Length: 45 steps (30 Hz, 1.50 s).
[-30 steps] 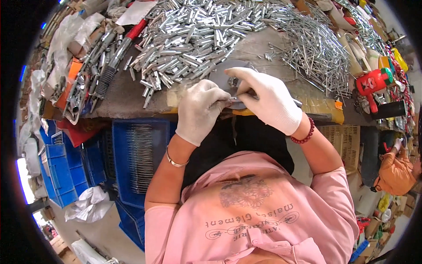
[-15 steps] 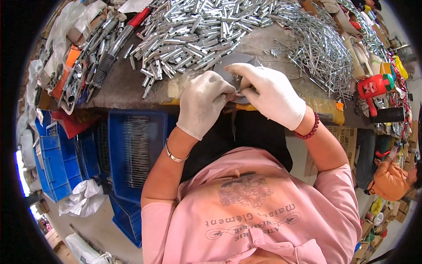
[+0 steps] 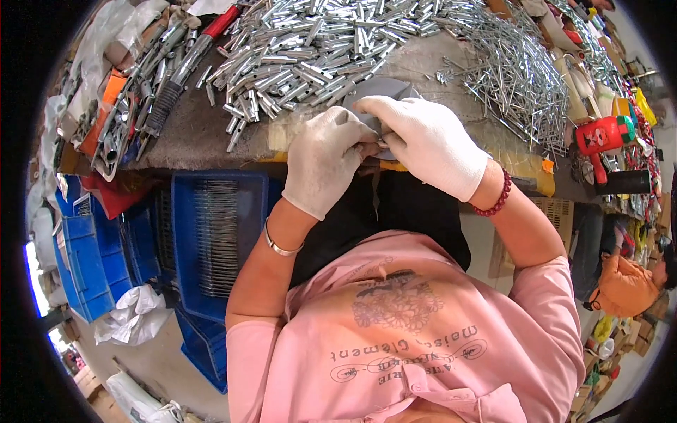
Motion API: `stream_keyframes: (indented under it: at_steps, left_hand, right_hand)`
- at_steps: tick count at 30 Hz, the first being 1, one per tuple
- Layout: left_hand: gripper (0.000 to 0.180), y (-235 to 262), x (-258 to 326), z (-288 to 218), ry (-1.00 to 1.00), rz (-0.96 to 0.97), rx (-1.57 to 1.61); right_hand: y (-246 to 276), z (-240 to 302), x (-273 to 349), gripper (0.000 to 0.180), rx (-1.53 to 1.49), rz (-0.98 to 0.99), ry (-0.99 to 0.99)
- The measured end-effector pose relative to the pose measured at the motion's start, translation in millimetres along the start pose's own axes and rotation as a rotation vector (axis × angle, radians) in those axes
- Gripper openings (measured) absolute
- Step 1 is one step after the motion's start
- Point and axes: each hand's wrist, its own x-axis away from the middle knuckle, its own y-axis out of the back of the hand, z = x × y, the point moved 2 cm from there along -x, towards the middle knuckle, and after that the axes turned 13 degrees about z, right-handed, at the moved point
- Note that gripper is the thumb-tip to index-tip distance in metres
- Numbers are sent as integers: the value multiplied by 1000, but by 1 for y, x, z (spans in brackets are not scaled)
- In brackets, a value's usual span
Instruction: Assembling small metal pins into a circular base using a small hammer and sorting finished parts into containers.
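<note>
My left hand (image 3: 324, 158) and my right hand (image 3: 427, 144), both in white gloves, meet at the front edge of the workbench (image 3: 197, 134). Their fingertips pinch a small metal part (image 3: 377, 144) between them; most of it is hidden by the gloves. A grey plate (image 3: 384, 88) lies on the bench just behind my hands. Beyond it spreads a big heap of short silver metal tubes (image 3: 317, 49). To the right lies a pile of thin metal pins (image 3: 518, 77).
Blue plastic crates (image 3: 211, 240) holding thin rods stand under the bench at left. Long metal tools and a red-handled one (image 3: 176, 63) lie at the bench's left end. A red bottle (image 3: 599, 137) stands at right. A person in orange (image 3: 624, 289) sits at far right.
Both hands have stayed together on the small part at the bench edge and sit slightly lower in the picture. The view has shifted a little; the piles have not moved.
</note>
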Motion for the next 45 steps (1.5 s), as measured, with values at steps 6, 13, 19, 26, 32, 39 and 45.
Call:
stream_keyframes:
  at_steps: [6, 13, 19, 26, 32, 39, 45]
  left_hand:
    - [17, -2, 2, 1, -23, -21, 55]
    - [17, 2, 0, -7, -26, -31, -23]
    - [17, 7, -3, -15, -82, -77, -160]
    - [16, 4, -3, -15, -20, -8, -99]
    - [16, 2, -2, -13, 7, -5, -82]
    - [16, 2, -6, -20, 41, 21, -23]
    - [17, 1, -5, -15, 18, 23, -91]
  right_hand:
    - [2, -3, 5, 48, -202, -37, -49]
    - [3, 8, 3, 50, -70, -8, 18]
    - [-3, 13, 6, 53, 33, 25, -34]
    - [12, -29, 60, 41, 173, -67, -288]
    - [9, -25, 76, 46, -75, -213, -353]
    - [25, 9, 76, 59, -21, -215, -219]
    - [18, 10, 74, 63, 111, -136, -181]
